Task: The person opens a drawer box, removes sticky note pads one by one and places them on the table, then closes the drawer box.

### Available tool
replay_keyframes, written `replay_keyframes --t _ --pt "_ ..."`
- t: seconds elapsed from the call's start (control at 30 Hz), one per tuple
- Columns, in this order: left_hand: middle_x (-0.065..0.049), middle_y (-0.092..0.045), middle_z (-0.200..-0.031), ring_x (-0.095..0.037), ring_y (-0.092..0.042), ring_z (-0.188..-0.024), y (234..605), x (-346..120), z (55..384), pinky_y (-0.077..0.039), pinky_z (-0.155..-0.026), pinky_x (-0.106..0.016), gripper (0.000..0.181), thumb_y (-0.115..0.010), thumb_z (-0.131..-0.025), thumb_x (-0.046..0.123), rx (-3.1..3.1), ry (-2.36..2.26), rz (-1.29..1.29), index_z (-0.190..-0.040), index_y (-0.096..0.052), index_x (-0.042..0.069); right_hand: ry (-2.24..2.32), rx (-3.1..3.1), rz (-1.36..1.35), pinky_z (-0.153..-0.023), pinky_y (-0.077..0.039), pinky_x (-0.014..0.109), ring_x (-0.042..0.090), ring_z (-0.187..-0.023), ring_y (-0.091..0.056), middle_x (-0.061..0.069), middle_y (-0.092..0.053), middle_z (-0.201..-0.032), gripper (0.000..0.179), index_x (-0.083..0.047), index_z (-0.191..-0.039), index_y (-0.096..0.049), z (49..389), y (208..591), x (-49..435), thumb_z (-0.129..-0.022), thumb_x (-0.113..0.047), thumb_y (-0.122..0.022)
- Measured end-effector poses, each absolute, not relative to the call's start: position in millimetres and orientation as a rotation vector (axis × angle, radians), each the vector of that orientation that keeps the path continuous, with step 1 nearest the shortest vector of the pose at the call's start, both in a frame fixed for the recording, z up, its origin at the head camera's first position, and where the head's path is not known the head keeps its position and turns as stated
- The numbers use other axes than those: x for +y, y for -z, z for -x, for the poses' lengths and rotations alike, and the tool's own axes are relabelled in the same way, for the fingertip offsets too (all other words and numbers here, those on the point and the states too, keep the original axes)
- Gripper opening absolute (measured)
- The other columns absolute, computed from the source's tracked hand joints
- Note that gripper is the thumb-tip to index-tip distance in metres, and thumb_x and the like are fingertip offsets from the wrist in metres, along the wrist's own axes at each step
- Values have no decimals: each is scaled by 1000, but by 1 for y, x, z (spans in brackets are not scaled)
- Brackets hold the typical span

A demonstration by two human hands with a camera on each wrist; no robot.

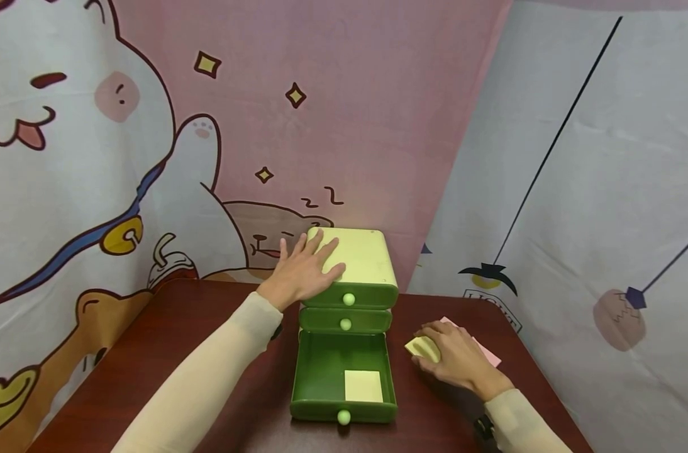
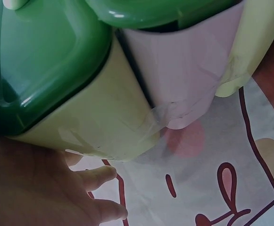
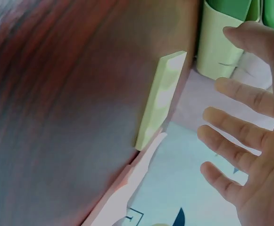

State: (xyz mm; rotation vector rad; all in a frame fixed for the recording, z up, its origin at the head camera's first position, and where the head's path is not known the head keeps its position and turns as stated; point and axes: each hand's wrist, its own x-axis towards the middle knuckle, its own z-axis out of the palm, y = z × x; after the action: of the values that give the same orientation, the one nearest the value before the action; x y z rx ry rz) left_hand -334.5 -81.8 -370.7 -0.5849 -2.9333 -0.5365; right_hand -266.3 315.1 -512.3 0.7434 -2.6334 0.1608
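A small desktop drawer unit [image 1: 366,258] with a pale yellow top and green drawer fronts stands on the table. My left hand [image 1: 304,270] rests on its top near the left edge, fingers spread. The bottom drawer [image 1: 316,365] is pulled out, and a pale yellow sticky-note pad [image 1: 363,385] lies in its front right corner. To the right of the unit, my right hand [image 1: 457,355] hovers over another yellow sticky-note pad [image 3: 160,101]. Its fingers [image 3: 236,146] are spread apart, with a gap between them and the pad in the right wrist view. A pink pad [image 1: 487,354] lies partly hidden behind that hand.
The dark red-brown table [image 1: 236,396] extends around the unit on both sides. A cloth backdrop [image 1: 378,113] with cartoon animals hangs close behind the table and along its sides. The middle drawer [image 1: 327,319] and the top drawer are pushed in.
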Motion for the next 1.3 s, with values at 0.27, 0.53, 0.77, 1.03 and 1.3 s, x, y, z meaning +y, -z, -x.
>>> replay_keyframes --t 0.27,0.53,0.77,1.03,1.3 --pt "-6 -10 -200 -47 -8 -185 371 -82 335 9 -142 -83 81 -30 -117 76 -2934 536 584 -188 -25 37 -181 -2626 -744 -113 -62 69 36 -129 -79 6 -84 -136 43 -20 -128 -87 260 502 305 -93 -44 -94" --pt "-6 -10 -200 -47 -7 -185 372 -82 335 8 -142 -83 81 -29 -117 77 -2932 530 580 -188 -24 37 -159 -2580 -786 -116 -62 65 31 -131 -79 -1 -82 -142 42 -26 -130 -86 250 487 289 -94 -47 -94" --pt "-6 -10 -200 -47 -6 -185 373 -83 335 7 -142 -83 82 -29 -117 77 -2932 527 576 -188 -25 37 -149 -2523 -866 -106 -67 52 24 -126 -80 -3 -82 -138 42 -25 -128 -86 241 476 276 -93 -47 -96" --pt "-6 -9 -200 -47 -5 -185 372 -82 335 9 -142 -83 82 -30 -117 77 -2929 537 584 -188 -25 37 -151 -2530 -962 -99 -68 46 18 -124 -77 -6 -83 -133 41 -25 -128 -86 232 462 262 -95 -47 -95" --pt "-6 -11 -200 -47 -8 -185 373 -82 335 7 -142 -83 81 -30 -117 76 -2923 533 582 -188 -25 38 -130 -2474 -1113 -98 -64 43 15 -123 -75 -10 -84 -131 33 -30 -122 -88 231 452 251 -93 -44 -96"
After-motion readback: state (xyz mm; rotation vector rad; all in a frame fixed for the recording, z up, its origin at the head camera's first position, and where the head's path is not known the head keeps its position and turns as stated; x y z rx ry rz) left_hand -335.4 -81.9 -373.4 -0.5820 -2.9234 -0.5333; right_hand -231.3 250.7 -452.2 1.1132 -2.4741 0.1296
